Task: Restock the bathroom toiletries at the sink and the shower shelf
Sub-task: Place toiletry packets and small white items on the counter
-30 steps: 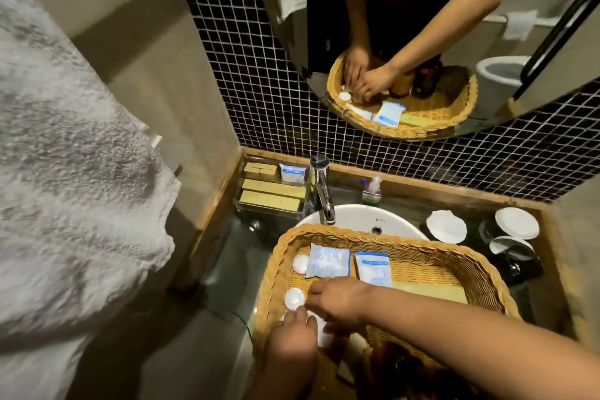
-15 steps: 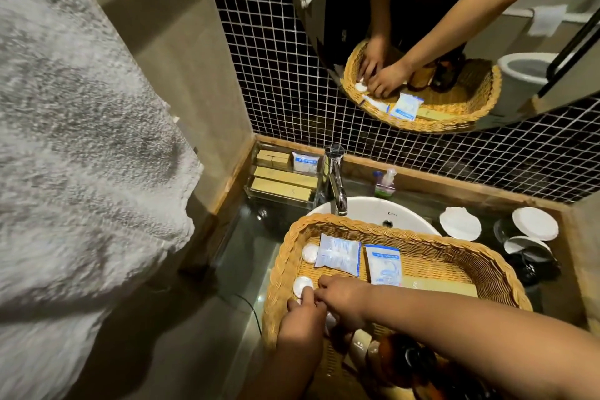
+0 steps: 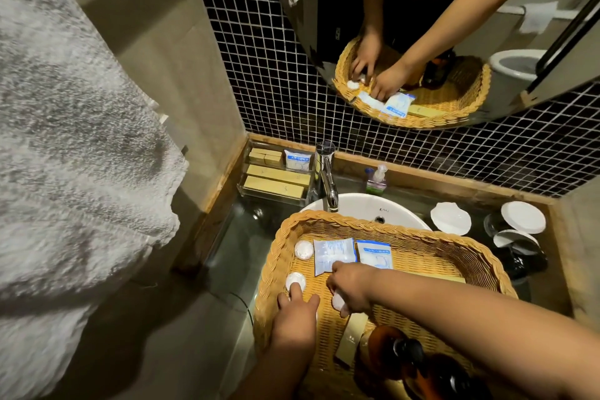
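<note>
Closest in, amber bottles (image 3: 406, 364) lie in the near corner of a wicker basket (image 3: 389, 227), with a long yellow box (image 3: 350, 339) just beside them. The left hand (image 3: 295, 312) reaches in with fingers stretched, 1 fingertip resting on a round white soap (image 3: 295, 281) near the basket's left wall. The right hand (image 3: 350, 286) crosses in from the right, fingertips down on a blue-and-white sachet (image 3: 331, 253). A white wrapped piece (image 3: 339, 304) shows under its palm, but whether the hand grips it cannot be told. The 2 hands are near each other but apart. A 2nd sachet (image 3: 375, 253) lies beside the 1st, and a 2nd round soap (image 3: 303, 249) sits farther back on the left. The basket rests over the white sink (image 3: 367, 204). Behind it stands the faucet (image 3: 328, 178), with a clear tray (image 3: 276, 196) of yellow boxes and a sachet to its left on the tabletop (image 3: 233, 253), and a small pump bottle (image 3: 376, 178) to its right. A white towel (image 3: 65, 140) hangs at the left. The mirror (image 3: 454, 10) above reflects the basket and both hands.
</note>
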The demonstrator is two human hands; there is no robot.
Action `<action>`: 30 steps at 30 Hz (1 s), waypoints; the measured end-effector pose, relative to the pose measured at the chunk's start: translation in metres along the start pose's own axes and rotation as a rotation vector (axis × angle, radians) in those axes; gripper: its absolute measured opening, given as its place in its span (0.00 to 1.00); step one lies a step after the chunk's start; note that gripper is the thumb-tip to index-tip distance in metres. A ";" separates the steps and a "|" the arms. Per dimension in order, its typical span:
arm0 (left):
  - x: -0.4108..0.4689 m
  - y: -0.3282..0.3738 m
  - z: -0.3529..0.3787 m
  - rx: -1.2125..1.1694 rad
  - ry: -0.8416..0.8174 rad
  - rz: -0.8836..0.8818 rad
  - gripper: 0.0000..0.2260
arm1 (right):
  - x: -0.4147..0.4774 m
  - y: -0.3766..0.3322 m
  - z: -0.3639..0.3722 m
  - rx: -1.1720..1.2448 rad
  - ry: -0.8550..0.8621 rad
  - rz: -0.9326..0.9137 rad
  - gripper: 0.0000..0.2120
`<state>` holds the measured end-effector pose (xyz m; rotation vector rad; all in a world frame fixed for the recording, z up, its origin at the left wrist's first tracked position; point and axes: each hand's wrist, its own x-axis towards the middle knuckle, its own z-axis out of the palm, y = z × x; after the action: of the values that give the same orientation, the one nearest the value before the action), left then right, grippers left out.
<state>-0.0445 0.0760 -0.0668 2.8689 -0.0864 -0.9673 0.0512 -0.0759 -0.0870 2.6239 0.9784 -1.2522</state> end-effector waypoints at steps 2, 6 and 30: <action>0.001 0.000 0.001 0.001 0.008 -0.004 0.21 | -0.001 0.003 0.003 -0.001 -0.002 -0.008 0.28; 0.005 0.001 0.003 -0.007 0.020 -0.025 0.20 | -0.007 0.008 0.004 0.076 0.027 -0.007 0.25; 0.010 0.009 0.013 0.068 0.034 0.153 0.17 | -0.067 0.039 0.000 0.721 0.384 0.189 0.19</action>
<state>-0.0448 0.0650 -0.0816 2.8873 -0.3360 -0.9026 0.0427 -0.1413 -0.0466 3.4960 0.2988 -1.2500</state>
